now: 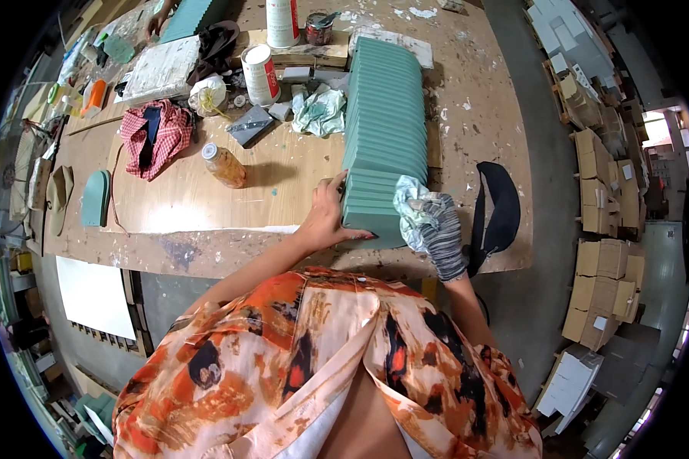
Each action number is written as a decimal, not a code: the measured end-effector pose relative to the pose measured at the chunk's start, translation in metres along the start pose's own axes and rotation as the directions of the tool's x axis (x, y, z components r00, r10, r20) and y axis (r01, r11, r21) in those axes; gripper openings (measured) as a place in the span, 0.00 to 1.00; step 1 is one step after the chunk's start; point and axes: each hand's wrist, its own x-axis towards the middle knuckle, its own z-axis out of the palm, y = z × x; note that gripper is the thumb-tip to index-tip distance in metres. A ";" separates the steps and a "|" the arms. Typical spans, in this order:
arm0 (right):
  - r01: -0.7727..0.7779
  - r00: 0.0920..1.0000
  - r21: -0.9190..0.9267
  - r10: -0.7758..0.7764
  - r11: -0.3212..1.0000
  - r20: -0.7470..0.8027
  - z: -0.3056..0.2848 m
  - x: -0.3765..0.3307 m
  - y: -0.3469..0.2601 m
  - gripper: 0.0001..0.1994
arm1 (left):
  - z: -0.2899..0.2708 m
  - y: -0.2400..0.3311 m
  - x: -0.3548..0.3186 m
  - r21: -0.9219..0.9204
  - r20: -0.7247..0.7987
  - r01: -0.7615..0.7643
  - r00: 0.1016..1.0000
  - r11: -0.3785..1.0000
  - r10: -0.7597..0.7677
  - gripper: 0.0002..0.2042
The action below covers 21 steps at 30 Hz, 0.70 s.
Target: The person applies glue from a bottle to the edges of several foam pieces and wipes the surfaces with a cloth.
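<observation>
A long row of green panels (386, 115), packed on edge one behind another, runs away from me along the table. My left hand (325, 214) is bare and grips the row's near left corner, its thumb across the front panel and its fingers along the side. In a grey striped glove, my right hand (442, 229) is closed round a crumpled, green-stained white cloth (410, 206). That cloth is against the row's near right edge. Left of the row lies another crumpled stained cloth (318, 111). A glass jar (226, 167) of amber liquid lies tilted on the wooden board.
On the worn table (467, 92), a black waist bag (500, 210) lies right of my glove. Two white-and-red cans (261, 76), a dark sanding block (250, 126) and a red checked cloth (155, 138) are farther left. Another person's hand (155, 24) touches green panels at the far left.
</observation>
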 end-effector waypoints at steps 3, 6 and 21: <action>0.136 0.990 -0.105 -0.133 0.985 0.039 0.008 0.007 -0.013 0.18 | 0.001 0.006 -0.002 0.048 -0.047 0.008 0.999 0.999 -0.005 0.63; 0.197 0.978 -0.222 -0.175 0.955 0.112 0.027 0.012 -0.014 0.19 | 0.001 0.014 0.002 0.081 -0.094 0.013 0.996 0.997 -0.005 0.64; 0.252 0.968 -0.541 -0.205 0.803 0.147 0.047 0.008 -0.025 0.24 | 0.007 0.007 0.008 -0.307 0.020 0.008 1.000 0.952 -0.003 0.63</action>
